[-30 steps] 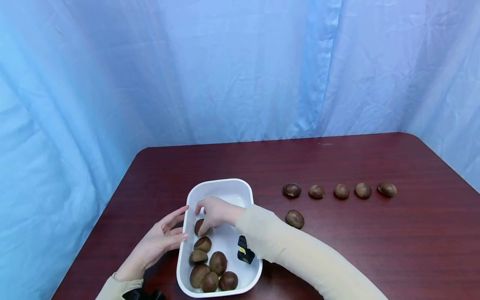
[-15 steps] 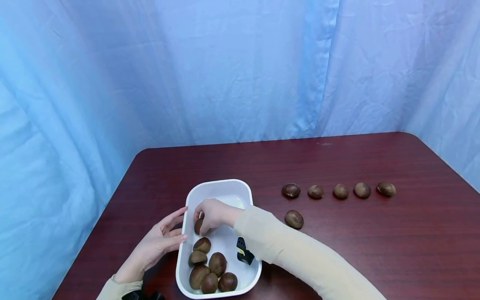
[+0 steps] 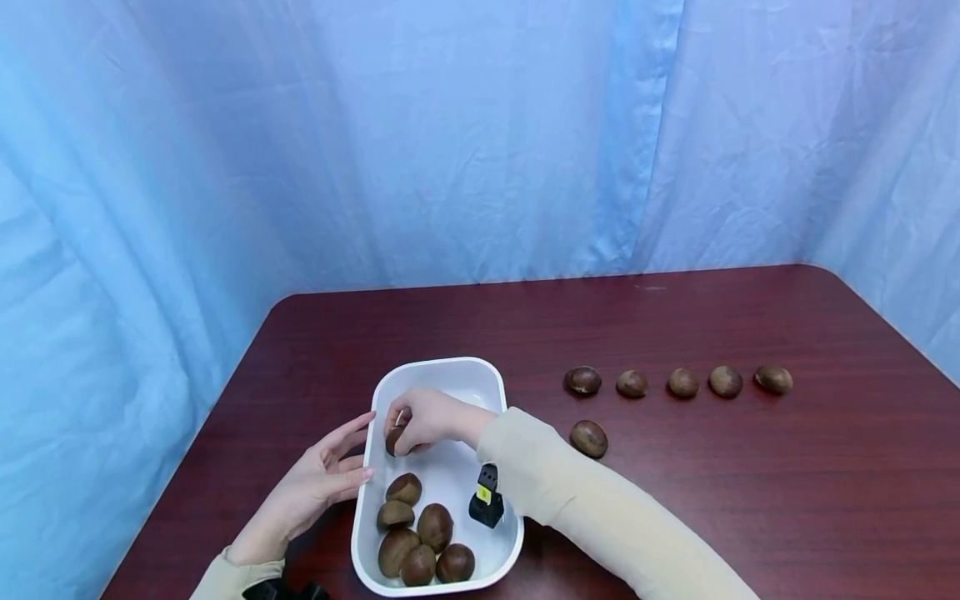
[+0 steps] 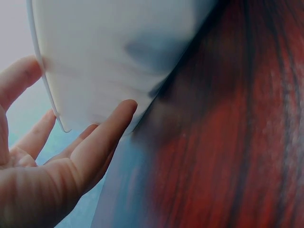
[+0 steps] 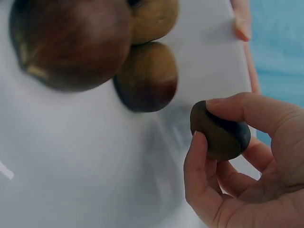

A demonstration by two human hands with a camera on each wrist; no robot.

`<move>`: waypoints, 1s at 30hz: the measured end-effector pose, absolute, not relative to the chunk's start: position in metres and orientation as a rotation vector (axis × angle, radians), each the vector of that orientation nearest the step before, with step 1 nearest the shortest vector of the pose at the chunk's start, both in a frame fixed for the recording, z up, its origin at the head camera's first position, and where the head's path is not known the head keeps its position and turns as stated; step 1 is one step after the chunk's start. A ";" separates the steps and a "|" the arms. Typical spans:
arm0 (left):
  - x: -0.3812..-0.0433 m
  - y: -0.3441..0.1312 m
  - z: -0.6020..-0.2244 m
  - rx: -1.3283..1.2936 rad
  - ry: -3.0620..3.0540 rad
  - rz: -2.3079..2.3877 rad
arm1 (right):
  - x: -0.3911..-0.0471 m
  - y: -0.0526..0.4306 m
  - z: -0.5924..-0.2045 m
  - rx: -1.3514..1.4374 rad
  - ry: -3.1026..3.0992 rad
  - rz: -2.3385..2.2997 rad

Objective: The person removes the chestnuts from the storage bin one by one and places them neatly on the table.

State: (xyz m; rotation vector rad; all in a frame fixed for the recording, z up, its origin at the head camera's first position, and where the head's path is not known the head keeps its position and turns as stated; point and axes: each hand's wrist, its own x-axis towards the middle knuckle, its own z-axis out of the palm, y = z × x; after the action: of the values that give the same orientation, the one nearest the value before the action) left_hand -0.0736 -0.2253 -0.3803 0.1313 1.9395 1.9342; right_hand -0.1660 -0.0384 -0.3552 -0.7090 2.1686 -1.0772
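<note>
A white rectangular tub (image 3: 472, 379) stands on the table with several brown chestnuts (image 3: 436, 527) gathered in its near end. Inside the tub, toward its left wall, my right hand (image 3: 431, 419) pinches one chestnut (image 5: 221, 135) between thumb and fingers; the right wrist view shows it raised off the tub's floor. My left hand (image 3: 321, 483) touches the outside of the tub's left wall, fingers fairly straight and spread. In the left wrist view, the fingertips (image 4: 126, 107) rest against that wall.
On the dark red table (image 3: 675, 500), right of the tub, several chestnuts lie in a row, among them a dark one (image 3: 582, 381) and one at the far right (image 3: 773, 379). A single chestnut (image 3: 588, 438) lies nearer. A blue curtain (image 3: 480, 150) hangs behind the table.
My right hand has closed its fingers on the chestnut and lifted it slightly, away from the other chestnuts in the tub. The left hand and tub have stayed in place.
</note>
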 end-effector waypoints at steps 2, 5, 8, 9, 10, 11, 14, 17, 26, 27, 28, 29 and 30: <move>-0.074 -0.225 -0.380 0.130 1.939 1.939 | -0.167 -0.038 -0.353 -0.694 2.158 -1.118; -0.073 -0.226 -0.381 0.128 1.937 1.944 | -0.168 -0.036 -0.352 -0.672 2.137 -1.178; -0.073 -0.226 -0.382 0.122 1.941 1.940 | -0.168 -0.035 -0.351 -0.659 2.123 -1.215; -0.072 -0.226 -0.382 0.120 1.943 1.937 | -0.168 -0.034 -0.351 -0.655 2.119 -1.223; -0.072 -0.226 -0.382 0.118 1.942 1.935 | -0.168 -0.034 -0.351 -0.651 2.113 -1.232; -0.072 -0.226 -0.383 0.116 1.943 1.934 | -0.168 -0.033 -0.350 -0.648 2.107 -1.242; -0.072 -0.225 -0.383 0.115 1.944 1.932 | -0.169 -0.032 -0.347 -0.632 2.078 -1.295; -0.073 -0.225 -0.383 0.111 1.944 1.934 | -0.169 -0.031 -0.344 -0.610 2.033 -1.355; -0.073 -0.228 -0.380 0.099 1.952 1.925 | -0.171 -0.026 -0.331 -0.589 1.934 -1.420; -0.073 -0.228 -0.380 0.098 1.952 1.925 | -0.171 -0.024 -0.328 -0.596 1.932 -1.426; -0.073 -0.228 -0.380 0.088 1.952 1.924 | -0.172 -0.022 -0.325 -0.600 1.929 -1.430; -0.072 -0.228 -0.380 0.086 1.951 1.922 | -0.172 -0.019 -0.322 -0.604 1.931 -1.427; -0.072 -0.227 -0.380 0.084 1.952 1.921 | -0.172 -0.017 -0.319 -0.612 1.934 -1.423</move>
State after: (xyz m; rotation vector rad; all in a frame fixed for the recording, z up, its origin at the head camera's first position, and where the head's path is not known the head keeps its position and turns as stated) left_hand -0.0724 -0.2274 -0.3798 0.0840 1.9520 1.9206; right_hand -0.1716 -0.0168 -0.3193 -0.6123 1.9338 -1.4226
